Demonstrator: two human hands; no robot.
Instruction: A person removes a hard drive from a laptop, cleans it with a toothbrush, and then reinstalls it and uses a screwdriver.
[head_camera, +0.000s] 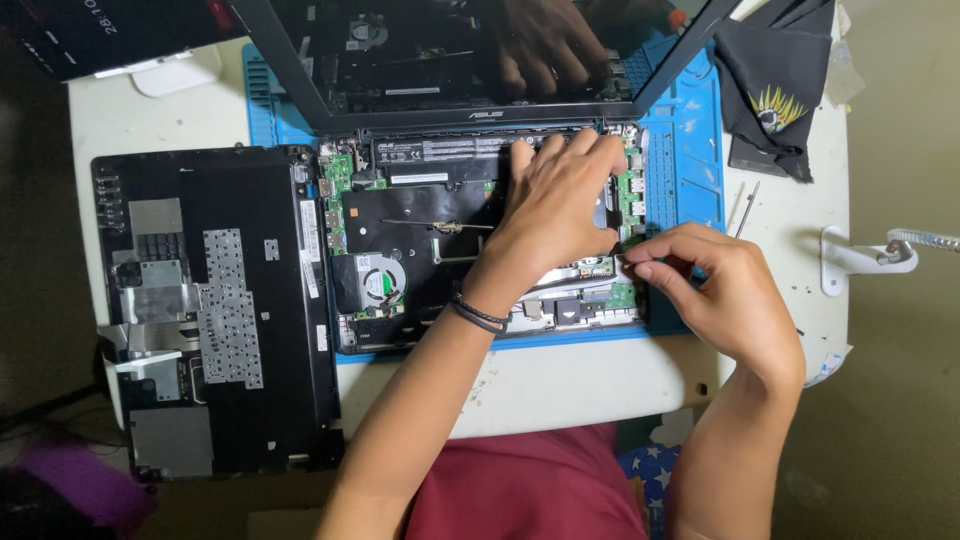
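An opened black laptop base (400, 215) lies on a blue work mat (690, 150), its green circuit boards and round cooling fan (381, 281) exposed. My left hand (560, 205) lies flat on the right part of the laptop's inside, fingers spread toward the hinge. My right hand (715, 290) is at the base's right edge, thumb and forefinger pinched together at the green board there; whether something small is between them I cannot tell. The dark screen (400, 50) stands open behind and mirrors a hand.
The removed keyboard cover (215, 310) lies upside down to the left. A black cloth (775, 85) is at the back right, a thin metal tool (745, 207) beside the mat, a white lamp base (860, 258) at the right edge. The table is white.
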